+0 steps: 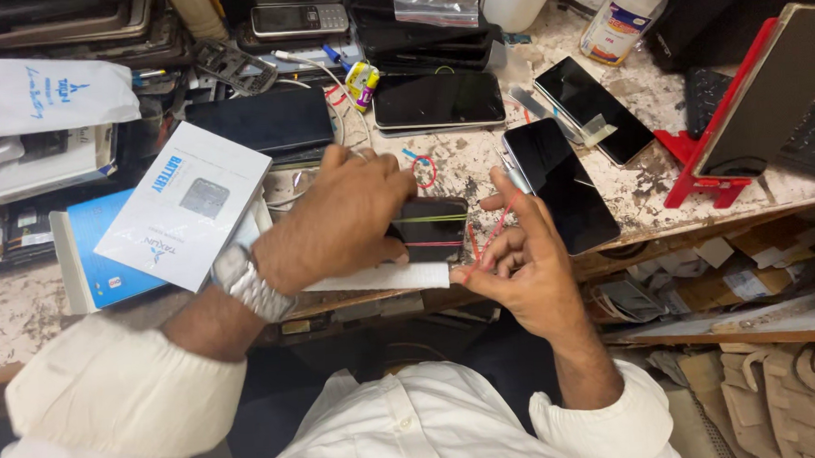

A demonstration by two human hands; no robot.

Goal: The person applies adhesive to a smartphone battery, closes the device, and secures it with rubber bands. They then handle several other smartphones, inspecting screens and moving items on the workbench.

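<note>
1. A person in a white shirt works at a worn, speckled stone table (478, 160), seen from above by a head-worn camera.
2. The left hand (337, 219), a metal wristwatch (250, 282) on its wrist, wraps its grip over the left end of a small black slab-shaped phone (431, 228) bound with thin yellow-green and red rubber bands.
3. The bound phone sits at the table's near edge, resting on a flat white sheet (382, 277), between the two hands.
4. The right hand (520, 256), just right of the bound phone, has its fingers spread; a thin red rubber band (496, 229) is stretched across them toward the phone.
5. Right of the bound phone, touching the right hand's fingertips, lies a larger black glass smartphone (558, 184); two more dark-screened phones lie beyond it (438, 100) (592, 108).
6. Left of the bound phone, a white cardboard box (183, 204) overlaps a blue booklet (103, 264).
7. Far right of it stands a red plastic stand (715, 148) propping a tilted tablet (772, 89).
</note>
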